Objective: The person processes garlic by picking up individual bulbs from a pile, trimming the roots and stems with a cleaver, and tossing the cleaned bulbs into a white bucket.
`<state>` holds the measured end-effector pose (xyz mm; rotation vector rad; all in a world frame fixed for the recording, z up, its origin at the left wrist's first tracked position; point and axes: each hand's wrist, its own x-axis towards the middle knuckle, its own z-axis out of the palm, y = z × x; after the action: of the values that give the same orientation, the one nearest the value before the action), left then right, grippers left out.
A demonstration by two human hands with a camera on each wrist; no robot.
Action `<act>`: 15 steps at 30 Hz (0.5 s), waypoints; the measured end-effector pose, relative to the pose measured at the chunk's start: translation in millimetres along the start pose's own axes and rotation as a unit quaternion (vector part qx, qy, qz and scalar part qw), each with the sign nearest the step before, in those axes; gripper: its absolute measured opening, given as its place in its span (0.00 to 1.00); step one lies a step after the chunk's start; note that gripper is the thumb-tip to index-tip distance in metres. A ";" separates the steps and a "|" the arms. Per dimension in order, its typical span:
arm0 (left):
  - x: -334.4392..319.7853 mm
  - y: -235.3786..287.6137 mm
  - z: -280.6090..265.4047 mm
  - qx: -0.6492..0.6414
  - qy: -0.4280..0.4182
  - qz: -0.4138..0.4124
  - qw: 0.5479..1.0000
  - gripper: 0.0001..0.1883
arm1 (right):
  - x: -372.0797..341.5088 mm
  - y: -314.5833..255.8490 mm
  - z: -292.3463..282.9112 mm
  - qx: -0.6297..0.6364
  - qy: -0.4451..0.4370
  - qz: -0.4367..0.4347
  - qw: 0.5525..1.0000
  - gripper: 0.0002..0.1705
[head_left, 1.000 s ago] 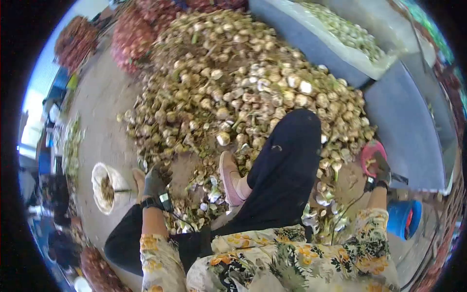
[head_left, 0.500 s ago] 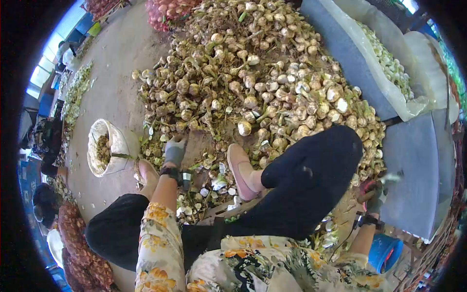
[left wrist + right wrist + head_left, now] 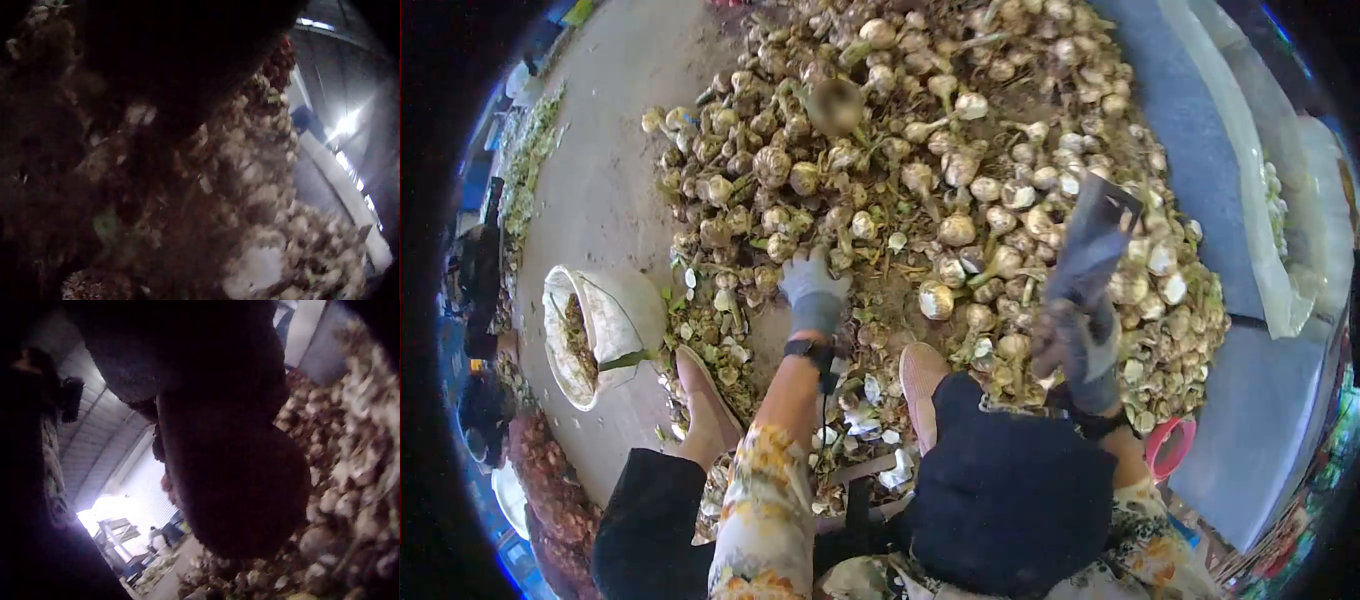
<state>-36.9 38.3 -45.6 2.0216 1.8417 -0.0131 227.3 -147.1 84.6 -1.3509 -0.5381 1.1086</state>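
Gloved in grey, the left hand (image 3: 812, 295) reaches to the near edge of a heap of garlic bulbs (image 3: 957, 231), its fingertips at the bulbs; whether it touches one is unclear. The right hand (image 3: 1085, 350), also gloved, grips a wide dark blade (image 3: 1098, 235) that points up and away over the right part of the heap. Dark shapes fill much of the left wrist view beside the bulbs (image 3: 256, 272). In the right wrist view, the gloved fingers (image 3: 237, 481) loom dark before the heap, and the blade cannot be made out.
A white bucket (image 3: 615, 330) with dry scraps stands at the left. Cut stems and peelings lie between the feet. A pink ring-like container (image 3: 1170, 448) is at the right, by a grey-blue panel (image 3: 1250, 410). A red net sack (image 3: 550, 490) lies at lower left.
The right hand has moved from beside the pink container inward over the heap, blade raised. The left hand has reached forward to the bulbs. The head view has shifted closer to the heap.
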 end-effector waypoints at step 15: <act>-86.7 -30.1 -47.7 -0.574 -0.051 0.029 0.817 0.39 | 62.2 62.1 139.6 -0.563 -0.323 -0.403 0.645 0.25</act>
<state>-89.4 -28.6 13.3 1.1390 1.1758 0.7919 116.5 -34.3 37.9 -1.3334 -2.4084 0.3439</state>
